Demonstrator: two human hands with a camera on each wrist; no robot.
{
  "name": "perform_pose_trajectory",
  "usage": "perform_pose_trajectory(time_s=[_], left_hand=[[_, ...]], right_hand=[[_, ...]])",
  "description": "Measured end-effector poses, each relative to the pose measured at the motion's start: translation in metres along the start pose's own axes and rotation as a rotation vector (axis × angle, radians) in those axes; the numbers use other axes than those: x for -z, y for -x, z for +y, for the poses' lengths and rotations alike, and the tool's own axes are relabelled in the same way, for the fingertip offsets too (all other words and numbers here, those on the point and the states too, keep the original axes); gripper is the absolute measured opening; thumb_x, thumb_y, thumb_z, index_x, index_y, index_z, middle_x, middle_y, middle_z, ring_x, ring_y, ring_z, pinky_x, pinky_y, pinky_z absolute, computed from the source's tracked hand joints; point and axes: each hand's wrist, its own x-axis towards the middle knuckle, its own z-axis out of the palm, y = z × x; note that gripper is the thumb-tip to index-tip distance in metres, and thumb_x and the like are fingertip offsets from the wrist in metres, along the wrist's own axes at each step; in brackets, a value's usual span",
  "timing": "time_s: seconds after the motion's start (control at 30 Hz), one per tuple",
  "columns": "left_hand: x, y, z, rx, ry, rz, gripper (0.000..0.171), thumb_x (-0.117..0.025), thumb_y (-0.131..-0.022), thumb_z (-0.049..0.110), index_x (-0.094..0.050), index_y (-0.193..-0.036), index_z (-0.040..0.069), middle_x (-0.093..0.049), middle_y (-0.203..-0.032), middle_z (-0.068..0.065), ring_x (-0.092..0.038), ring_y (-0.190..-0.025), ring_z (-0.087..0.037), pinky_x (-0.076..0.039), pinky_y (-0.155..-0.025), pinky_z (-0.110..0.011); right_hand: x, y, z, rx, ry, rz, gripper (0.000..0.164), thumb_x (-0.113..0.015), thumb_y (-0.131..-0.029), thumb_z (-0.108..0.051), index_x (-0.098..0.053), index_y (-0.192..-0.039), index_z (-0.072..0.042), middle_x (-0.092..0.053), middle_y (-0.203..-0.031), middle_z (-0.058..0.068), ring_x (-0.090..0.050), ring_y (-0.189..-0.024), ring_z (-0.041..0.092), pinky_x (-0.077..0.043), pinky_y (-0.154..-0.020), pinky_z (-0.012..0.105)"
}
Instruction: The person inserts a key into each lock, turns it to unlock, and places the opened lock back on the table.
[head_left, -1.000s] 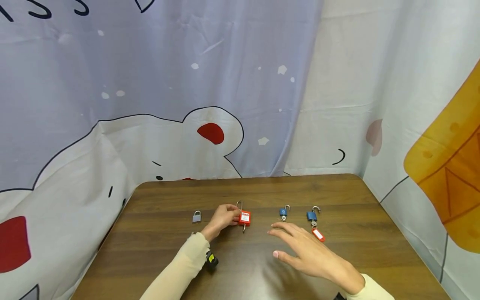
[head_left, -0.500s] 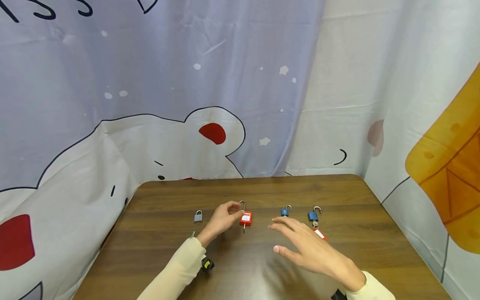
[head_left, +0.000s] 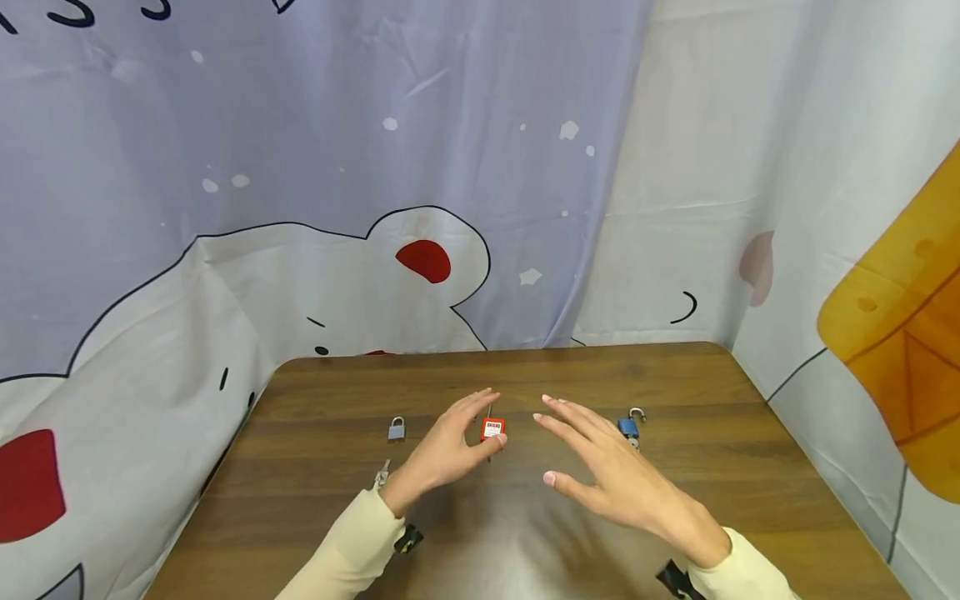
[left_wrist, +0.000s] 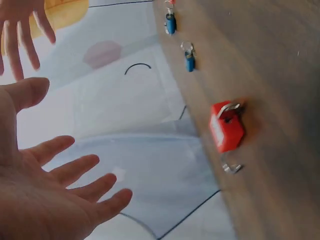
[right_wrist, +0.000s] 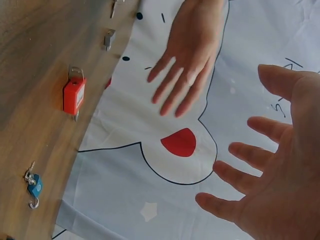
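Note:
My left hand hovers over the table with fingers extended and thumb apart, holding nothing. A red padlock with a white label lies beyond its thumb; its shackle stands out in the left wrist view. My right hand is raised too, its fingers spread and bare. It hides one blue padlock in the head view, but that padlock shows in the right wrist view with its key and raised shackle. Farther right, a second blue padlock has its shackle swung out.
A small grey padlock lies left of the left hand, its shackle looking closed. Keys rest beside the left wrist. The brown wooden table ends at a printed curtain behind and to both sides.
My left hand has let go of the red padlock, pulled back toward me and spread its fingers. The right hand has shifted slightly and now covers the nearer blue padlock.

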Motion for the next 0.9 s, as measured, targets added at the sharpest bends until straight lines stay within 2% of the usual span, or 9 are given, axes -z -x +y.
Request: perform_pose_trajectory(time_s=[0.13, 0.23, 0.37, 0.67, 0.9], left_hand=[[0.006, 0.006, 0.01, -0.055, -0.111, 0.053, 0.066, -0.06, -0.083, 0.053, -0.035, -0.142, 0.033, -0.03, -0.151, 0.011, -0.025, -0.142, -0.018, -0.031, -0.108, -0.057], [0.011, 0.009, 0.016, -0.097, -0.197, 0.099, 0.067, -0.057, -0.083, 0.057, -0.032, -0.142, 0.038, -0.028, -0.152, 0.012, -0.024, -0.143, -0.018, -0.031, -0.106, -0.058], [0.02, 0.014, 0.021, -0.128, -0.255, 0.137, 0.069, -0.056, -0.083, 0.058, -0.029, -0.143, 0.038, -0.026, -0.153, 0.012, -0.024, -0.143, -0.02, -0.032, -0.107, -0.056], [0.047, 0.027, 0.02, -0.088, -0.258, 0.172, 0.073, -0.057, -0.084, 0.056, -0.022, -0.145, 0.04, -0.022, -0.154, 0.012, -0.021, -0.144, -0.022, -0.028, -0.108, -0.059], [0.062, 0.039, 0.014, -0.046, -0.271, 0.187, 0.073, -0.056, -0.085, 0.056, -0.021, -0.146, 0.039, -0.022, -0.155, 0.009, -0.02, -0.144, -0.023, -0.026, -0.109, -0.059]], right_hand=[[0.003, -0.005, 0.003, -0.006, 0.015, -0.001, 0.069, -0.059, -0.086, -0.049, -0.028, -0.145, -0.03, -0.022, -0.155, -0.006, -0.028, -0.141, 0.026, -0.032, -0.106, 0.054], [0.004, -0.009, 0.005, -0.022, 0.016, -0.013, 0.071, -0.058, -0.086, -0.052, -0.028, -0.146, -0.029, -0.019, -0.156, -0.004, -0.025, -0.142, 0.028, -0.03, -0.107, 0.055], [0.004, -0.015, 0.008, -0.028, 0.019, -0.022, 0.072, -0.058, -0.085, -0.054, -0.027, -0.146, -0.03, -0.018, -0.156, -0.003, -0.024, -0.142, 0.028, -0.029, -0.108, 0.054], [-0.003, -0.033, 0.006, -0.023, -0.001, -0.059, 0.071, -0.053, -0.087, -0.057, -0.025, -0.146, -0.03, -0.017, -0.156, -0.005, -0.023, -0.143, 0.026, -0.027, -0.111, 0.054], [-0.012, -0.043, 0.002, -0.009, -0.023, -0.082, 0.071, -0.052, -0.087, -0.058, -0.025, -0.146, -0.031, -0.018, -0.155, -0.005, -0.023, -0.143, 0.025, -0.025, -0.112, 0.053]])
